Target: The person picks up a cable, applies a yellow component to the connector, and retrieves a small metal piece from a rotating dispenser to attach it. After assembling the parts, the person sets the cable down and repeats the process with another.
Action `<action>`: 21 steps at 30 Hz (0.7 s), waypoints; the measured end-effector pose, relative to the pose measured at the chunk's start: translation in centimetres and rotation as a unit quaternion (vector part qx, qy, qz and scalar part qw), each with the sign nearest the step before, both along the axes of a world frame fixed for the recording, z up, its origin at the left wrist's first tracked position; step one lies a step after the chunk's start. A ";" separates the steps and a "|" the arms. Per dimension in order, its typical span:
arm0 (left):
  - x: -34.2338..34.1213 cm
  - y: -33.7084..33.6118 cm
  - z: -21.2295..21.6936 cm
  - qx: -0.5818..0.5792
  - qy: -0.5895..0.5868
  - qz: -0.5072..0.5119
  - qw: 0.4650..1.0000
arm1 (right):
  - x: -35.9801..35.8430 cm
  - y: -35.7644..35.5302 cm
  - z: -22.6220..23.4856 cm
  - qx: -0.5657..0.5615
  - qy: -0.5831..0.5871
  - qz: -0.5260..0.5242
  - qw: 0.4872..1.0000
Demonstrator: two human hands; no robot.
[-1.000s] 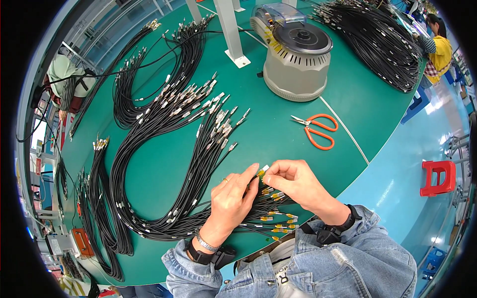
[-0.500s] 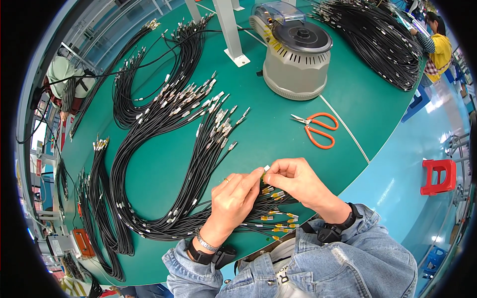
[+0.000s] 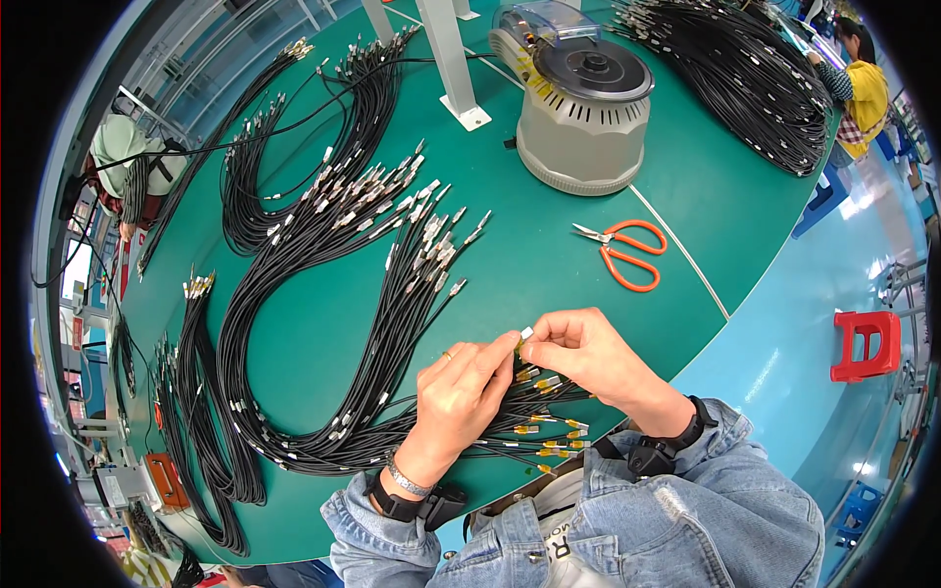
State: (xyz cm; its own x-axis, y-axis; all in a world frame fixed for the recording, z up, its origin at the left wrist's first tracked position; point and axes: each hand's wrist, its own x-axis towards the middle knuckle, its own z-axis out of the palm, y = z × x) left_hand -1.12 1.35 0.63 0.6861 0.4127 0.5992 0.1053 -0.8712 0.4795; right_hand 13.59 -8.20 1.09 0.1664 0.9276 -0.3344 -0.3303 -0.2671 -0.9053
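Close together near the table's front edge, both my hands pinch one cable end [image 3: 526,334], with a small white tip and a bit of yellow-green showing between the fingertips. My left hand [image 3: 459,394] grips it from the left, thumb and forefinger pressed together. From the other side my right hand [image 3: 594,359] closes its thumb and forefinger at the tip. Under and beside the hands lie several black cable ends wrapped in yellow tape [image 3: 555,445]. They belong to a large curved bundle of black cables [image 3: 240,338] with white-labelled far ends. The fingers hide most of the held piece.
Orange-handled scissors [image 3: 632,257] lie open on the green table [image 3: 549,265]. Behind them stands a round grey tape dispenser [image 3: 585,137], beside a metal post [image 3: 451,69]. More black cable coils [image 3: 750,88] lie at the far right. A red stool [image 3: 866,346] stands on the floor. Other people sit nearby.
Very little differs. My right hand has risen slightly at the cable end, while my left hand stays in place.
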 end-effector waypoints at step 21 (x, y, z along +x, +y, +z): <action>0.1 -0.6 -0.1 -0.014 0.005 0.017 1.000 | 0.0 -0.2 -0.1 0.017 0.013 -0.009 1.000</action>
State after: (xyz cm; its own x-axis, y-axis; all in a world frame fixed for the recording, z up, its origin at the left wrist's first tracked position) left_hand -1.01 0.74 0.56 0.6774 0.4518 0.5805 0.1392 -0.8537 0.5019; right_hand 13.58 -8.36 0.99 0.1744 0.9356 -0.3071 -0.3587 -0.2300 -0.9047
